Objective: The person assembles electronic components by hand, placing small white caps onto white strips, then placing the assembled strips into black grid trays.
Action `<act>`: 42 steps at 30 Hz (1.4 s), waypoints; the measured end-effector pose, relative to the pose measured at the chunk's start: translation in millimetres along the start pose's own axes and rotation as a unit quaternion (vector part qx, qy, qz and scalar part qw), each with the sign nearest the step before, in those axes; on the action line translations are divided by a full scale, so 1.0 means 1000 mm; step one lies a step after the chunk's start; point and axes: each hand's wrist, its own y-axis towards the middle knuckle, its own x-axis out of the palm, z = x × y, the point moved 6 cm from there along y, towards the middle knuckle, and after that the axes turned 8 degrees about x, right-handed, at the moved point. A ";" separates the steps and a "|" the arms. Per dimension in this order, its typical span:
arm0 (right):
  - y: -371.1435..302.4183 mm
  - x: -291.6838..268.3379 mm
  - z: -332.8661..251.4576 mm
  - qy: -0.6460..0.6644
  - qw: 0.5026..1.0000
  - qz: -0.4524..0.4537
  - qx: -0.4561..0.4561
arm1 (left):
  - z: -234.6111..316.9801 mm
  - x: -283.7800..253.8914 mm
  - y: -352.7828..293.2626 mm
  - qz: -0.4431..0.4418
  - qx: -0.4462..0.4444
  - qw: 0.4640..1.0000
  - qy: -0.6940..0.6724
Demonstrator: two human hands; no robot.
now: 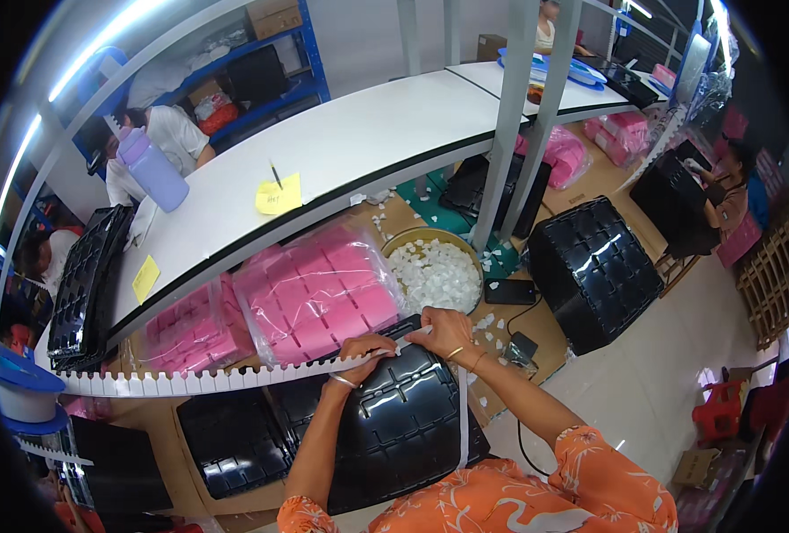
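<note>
A long white notched strip point(208, 382) runs from the left into my hands. My left hand point(366, 354) is closed on it, its fingers bent over the strip above the black plastic tray point(403, 409). Just right of it, my right hand point(443, 333) pinches the same strip near a small white piece. The strip's plain continuation point(463, 417) hangs down over the tray's right side toward my body. Beneath my hands the tray shows moulded pockets. At the far left stands a blue-rimmed reel point(30, 391); where the strip joins it is unclear.
Pink sheets in clear plastic point(319, 289) and a round bowl of white scraps point(434, 275) lie beyond my hands. Stacked black trays point(594, 266) stand right, beside a phone point(510, 291). A white bench point(359, 124) crosses behind. Another person point(732, 200) works at the far right.
</note>
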 end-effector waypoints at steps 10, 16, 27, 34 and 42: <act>0.007 0.016 -0.001 -0.030 0.999 -0.012 -0.012 | -0.010 0.001 0.011 -0.023 0.013 1.000 0.016; 0.006 0.023 -0.007 -0.032 0.998 -0.017 -0.042 | -0.012 0.001 0.011 -0.079 -0.007 0.994 0.070; 0.000 0.041 -0.037 0.094 0.993 -0.039 -0.059 | -0.024 -0.001 0.002 -0.053 0.009 0.996 0.078; -0.008 0.024 -0.006 0.269 0.960 -0.078 0.023 | -0.010 -0.017 -0.012 0.086 -0.026 0.992 -0.092; -0.188 0.073 -0.084 0.521 0.723 -0.442 0.105 | 0.044 -0.066 -0.148 0.345 -0.188 0.852 -0.346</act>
